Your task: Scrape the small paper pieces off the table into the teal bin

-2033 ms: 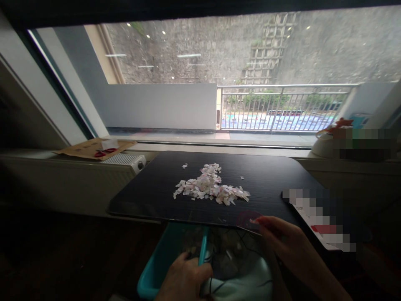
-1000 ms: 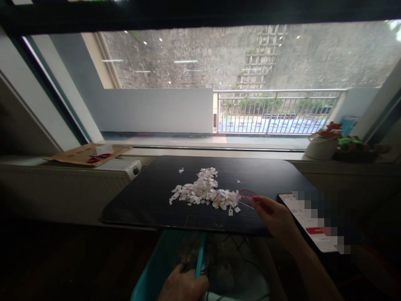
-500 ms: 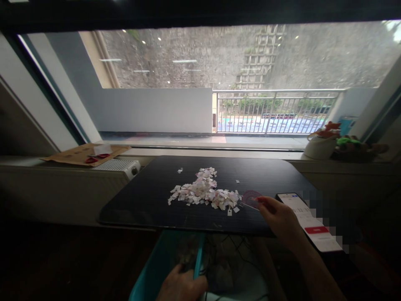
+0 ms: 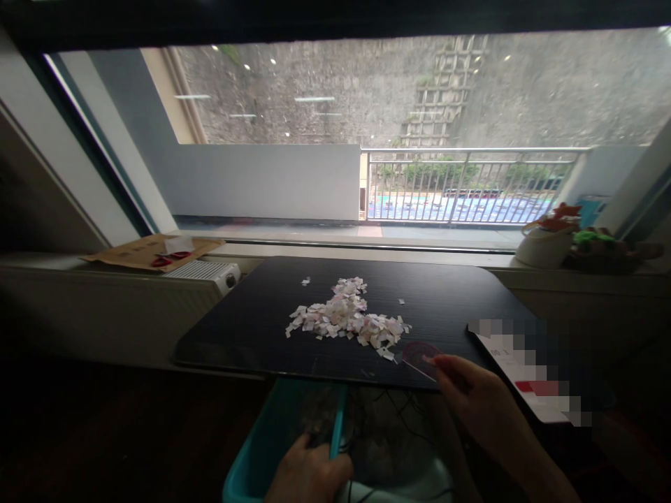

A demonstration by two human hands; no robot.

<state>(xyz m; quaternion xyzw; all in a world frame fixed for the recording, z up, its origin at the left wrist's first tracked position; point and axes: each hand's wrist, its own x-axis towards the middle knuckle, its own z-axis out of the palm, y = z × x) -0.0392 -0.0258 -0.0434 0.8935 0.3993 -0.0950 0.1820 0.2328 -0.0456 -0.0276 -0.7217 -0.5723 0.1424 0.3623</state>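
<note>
My right hand (image 4: 469, 388) pinches a translucent reddish protractor (image 4: 416, 355) at the table's front edge. Its straight side tilts down to the right. Just beyond it on the black table (image 4: 241, 328) spreads a heap of small white and pinkish paper pieces (image 4: 340, 311), and a few pieces (image 4: 388, 355) lie beside the protractor. Below the table edge, my left hand (image 4: 312, 471) is closed on the rim of a teal bin (image 4: 246, 454). The contents of the bin are dark and hard to make out.
A phone (image 4: 524, 384), partly pixelated, lies at the table's right. Red-handled scissors (image 4: 170, 258) rest on a brown paper envelope (image 4: 126, 253) by the radiator (image 4: 202, 274). A white pot (image 4: 545, 246) stands on the right sill. Dark cables (image 4: 414, 412) hang below the table.
My right hand has drawn the protractor down toward the table's front edge, away from the heap. My left hand keeps its hold on the bin. The whole view has shifted slightly.
</note>
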